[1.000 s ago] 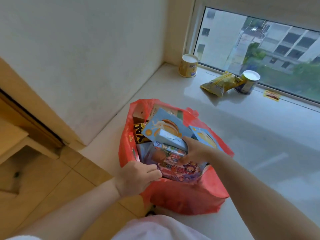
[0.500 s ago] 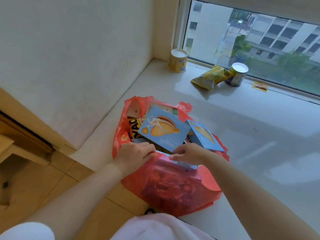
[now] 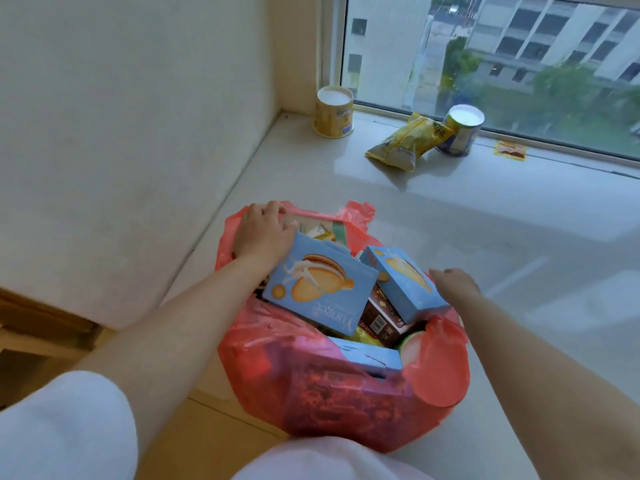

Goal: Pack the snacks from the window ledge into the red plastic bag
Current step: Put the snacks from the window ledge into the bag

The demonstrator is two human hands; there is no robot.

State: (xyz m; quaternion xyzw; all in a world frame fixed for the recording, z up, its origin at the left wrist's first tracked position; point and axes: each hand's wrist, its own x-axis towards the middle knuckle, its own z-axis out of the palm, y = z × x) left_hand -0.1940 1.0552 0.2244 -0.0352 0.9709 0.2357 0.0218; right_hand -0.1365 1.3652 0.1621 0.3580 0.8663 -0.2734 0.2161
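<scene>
The red plastic bag [image 3: 311,393] stands on the white window ledge [image 3: 502,244], packed to the top. A large blue biscuit box [image 3: 318,292], a smaller blue box [image 3: 405,285] and a brown box [image 3: 381,317] stick out of it. My left hand [image 3: 263,233] lies palm down on the bag's far left rim, fingers curled over the edge. My right hand [image 3: 453,284] hovers at the bag's right edge beside the smaller blue box, holding nothing. By the window remain a yellow tub [image 3: 333,112], a yellow snack packet [image 3: 408,140], a second tub [image 3: 462,129] and a small sachet [image 3: 510,150].
A white wall [image 3: 138,133] runs along the ledge's left side into the corner. The window pane [image 3: 502,64] closes off the back. Wooden furniture [image 3: 34,323] and a tiled floor [image 3: 194,438] lie below left.
My left hand went from the bag's near rim to its far left rim. My right hand left the bag's middle and shifted to its right edge. The colourful box is now sunk inside the bag.
</scene>
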